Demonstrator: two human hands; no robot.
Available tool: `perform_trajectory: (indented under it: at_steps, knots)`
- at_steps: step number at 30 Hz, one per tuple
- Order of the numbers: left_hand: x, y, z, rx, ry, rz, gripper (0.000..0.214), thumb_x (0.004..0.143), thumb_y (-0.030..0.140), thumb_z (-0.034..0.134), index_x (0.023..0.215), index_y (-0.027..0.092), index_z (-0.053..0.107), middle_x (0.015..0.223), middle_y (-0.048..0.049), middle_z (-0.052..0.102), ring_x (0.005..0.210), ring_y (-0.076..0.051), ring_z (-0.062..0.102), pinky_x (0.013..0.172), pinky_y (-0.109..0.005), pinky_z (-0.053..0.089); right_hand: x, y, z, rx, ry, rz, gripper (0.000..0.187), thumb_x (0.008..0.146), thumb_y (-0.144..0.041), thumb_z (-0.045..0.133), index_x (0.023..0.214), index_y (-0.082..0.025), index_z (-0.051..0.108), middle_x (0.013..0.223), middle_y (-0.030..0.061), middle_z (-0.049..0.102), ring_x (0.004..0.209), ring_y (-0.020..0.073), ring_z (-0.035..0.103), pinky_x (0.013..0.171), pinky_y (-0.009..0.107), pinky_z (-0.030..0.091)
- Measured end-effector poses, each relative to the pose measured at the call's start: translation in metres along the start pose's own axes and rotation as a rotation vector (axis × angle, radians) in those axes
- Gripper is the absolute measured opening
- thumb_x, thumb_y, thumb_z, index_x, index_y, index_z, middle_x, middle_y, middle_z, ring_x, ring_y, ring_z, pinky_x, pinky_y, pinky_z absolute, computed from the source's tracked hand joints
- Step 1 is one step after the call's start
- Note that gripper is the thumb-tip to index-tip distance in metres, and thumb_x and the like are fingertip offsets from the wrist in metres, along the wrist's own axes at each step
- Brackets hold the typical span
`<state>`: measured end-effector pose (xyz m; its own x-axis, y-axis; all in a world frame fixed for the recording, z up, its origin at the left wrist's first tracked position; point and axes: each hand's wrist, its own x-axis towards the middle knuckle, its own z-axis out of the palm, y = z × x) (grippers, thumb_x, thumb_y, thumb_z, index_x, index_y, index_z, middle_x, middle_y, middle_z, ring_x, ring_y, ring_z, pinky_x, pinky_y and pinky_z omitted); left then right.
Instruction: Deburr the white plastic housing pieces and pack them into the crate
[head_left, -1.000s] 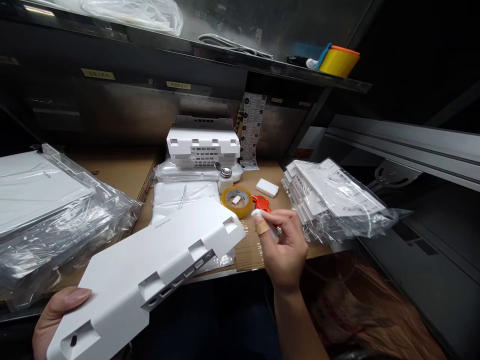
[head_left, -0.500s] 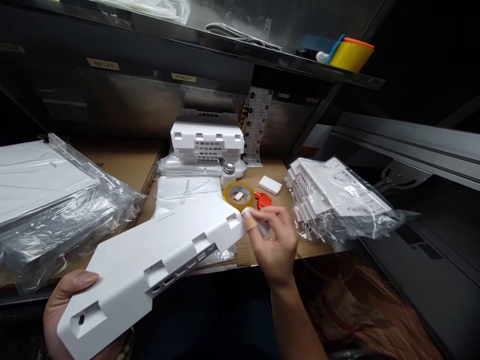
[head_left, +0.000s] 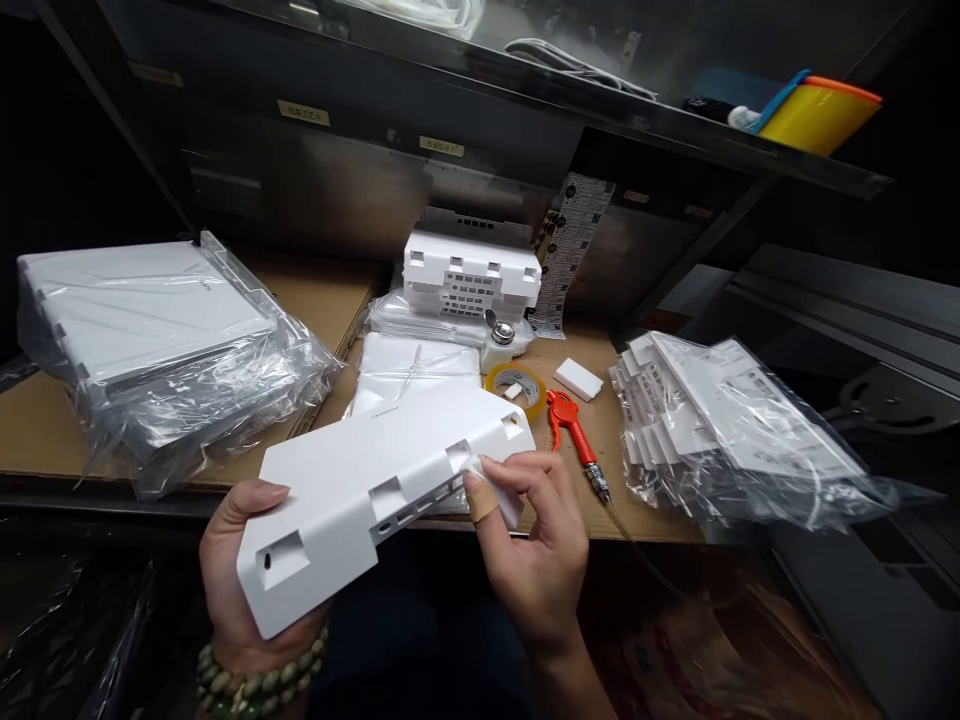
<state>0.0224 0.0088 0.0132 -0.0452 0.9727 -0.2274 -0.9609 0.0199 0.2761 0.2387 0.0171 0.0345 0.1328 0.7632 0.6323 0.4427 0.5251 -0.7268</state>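
My left hand [head_left: 244, 570], with a bead bracelet at the wrist, grips the near left end of a white plastic router housing [head_left: 360, 450], thumb on top. The housing is tilted, its long edge with recesses and port openings turned toward me. My right hand [head_left: 536, 540], a plaster round its thumb, is closed in a pinch at that edge near the right-hand port openings. Between its fingers is a soft white piece like a wiping cloth [head_left: 511, 508], partly hidden. Behind the housing lie white bagged sheets [head_left: 416, 360].
A tape roll [head_left: 536, 392], red air blow gun [head_left: 574, 430], pump bottle [head_left: 498, 345] and small white block [head_left: 578, 378] lie beyond my hands. Stacked white housings [head_left: 472, 270] stand behind. Bagged white parts lie left [head_left: 157, 310] and right [head_left: 720, 420]. A metal shelf [head_left: 450, 75] runs overhead.
My right hand has moved from the housing's far right corner along the edge to the port openings. The view has shifted left, and the blow gun now shows fully.
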Motion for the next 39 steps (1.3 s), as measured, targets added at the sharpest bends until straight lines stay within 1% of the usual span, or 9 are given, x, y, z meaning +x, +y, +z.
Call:
perform_trajectory:
  at_steps: [2,5,7,11,14,23,29,33,39]
  knots:
    - [-0.004,-0.007,0.018,0.084,0.121,0.102,0.078,0.064,0.008,0.048,0.141,0.018,0.058,0.084,-0.0090,0.081,0.067,-0.034,0.077,0.065,-0.049,0.064,0.000,-0.002,0.005,0.011,-0.022,-0.015,0.017,0.088,-0.012,0.074,0.101,-0.022,0.073,0.093,0.0028,0.061,0.087,0.0160,0.064,0.077,0.030,0.054]
    - [-0.009,-0.014,0.034,0.139,0.288,0.161,0.081,0.060,0.010,0.048,0.140,0.019,0.059,0.074,-0.0072,0.080,0.051,-0.031,0.073,0.066,-0.052,0.064,0.001,-0.004,0.008,0.015,-0.034,-0.030,0.016,0.088,-0.011,0.073,0.100,-0.022,0.073,0.092,0.0026,0.062,0.086,0.0158,0.064,0.077,0.030,0.055]
    - [-0.010,-0.015,0.038,0.145,0.326,0.166,0.082,0.059,0.011,0.048,0.140,0.018,0.059,0.071,-0.0070,0.079,0.046,-0.030,0.071,0.067,-0.053,0.064,0.000,-0.005,0.009,0.012,-0.022,-0.021,0.016,0.088,-0.010,0.073,0.098,-0.022,0.072,0.090,0.0022,0.061,0.085,0.0152,0.064,0.077,0.030,0.054]
    - [-0.012,-0.014,0.042,0.127,0.367,0.167,0.083,0.057,0.011,0.047,0.139,0.014,0.059,0.070,-0.0095,0.078,0.062,-0.035,0.076,0.077,-0.058,0.063,-0.002,-0.007,0.009,0.021,-0.062,-0.026,0.015,0.088,-0.010,0.073,0.098,-0.021,0.072,0.089,0.0023,0.062,0.082,0.0151,0.063,0.073,0.029,0.054]
    - [-0.012,-0.015,0.044,0.109,0.413,0.173,0.084,0.055,0.011,0.047,0.139,0.014,0.058,0.068,-0.0098,0.078,0.064,-0.037,0.077,0.078,-0.060,0.063,-0.003,-0.008,0.010,0.010,-0.040,-0.022,0.013,0.089,-0.010,0.072,0.096,-0.021,0.072,0.088,0.0023,0.062,0.082,0.0153,0.063,0.073,0.029,0.054]
    - [-0.014,-0.022,0.054,0.180,0.417,0.215,0.079,0.060,0.011,0.044,0.138,0.016,0.057,0.064,-0.0036,0.076,0.053,-0.030,0.074,0.075,-0.052,0.066,-0.010,-0.019,0.015,0.007,-0.081,-0.083,0.014,0.086,-0.007,0.072,0.095,-0.018,0.071,0.084,0.0022,0.062,0.079,0.0157,0.062,0.075,0.032,0.053]
    - [-0.014,-0.023,0.049,0.150,0.390,0.188,0.086,0.057,0.010,0.047,0.143,0.015,0.050,0.073,-0.0059,0.078,0.072,-0.035,0.078,0.078,-0.055,0.065,-0.009,-0.011,0.013,-0.007,-0.029,-0.022,0.014,0.087,-0.006,0.072,0.094,-0.018,0.072,0.088,0.0028,0.061,0.082,0.0143,0.062,0.075,0.029,0.052]
    - [-0.014,-0.027,0.050,0.108,0.361,0.170,0.080,0.060,0.009,0.051,0.140,0.014,0.053,0.081,-0.0076,0.080,0.083,-0.036,0.078,0.082,-0.052,0.065,-0.016,-0.023,0.017,0.050,-0.115,-0.070,0.015,0.087,-0.006,0.072,0.096,-0.018,0.072,0.084,0.0019,0.062,0.077,0.0148,0.060,0.075,0.032,0.052]
    - [-0.014,-0.030,0.060,0.073,0.373,0.132,0.075,0.063,0.008,0.052,0.138,0.016,0.056,0.092,-0.0073,0.080,0.091,-0.036,0.077,0.083,-0.049,0.066,-0.021,-0.036,0.018,0.126,-0.103,-0.066,0.016,0.086,-0.005,0.072,0.097,-0.017,0.073,0.085,0.0021,0.063,0.076,0.0135,0.063,0.074,0.031,0.053]
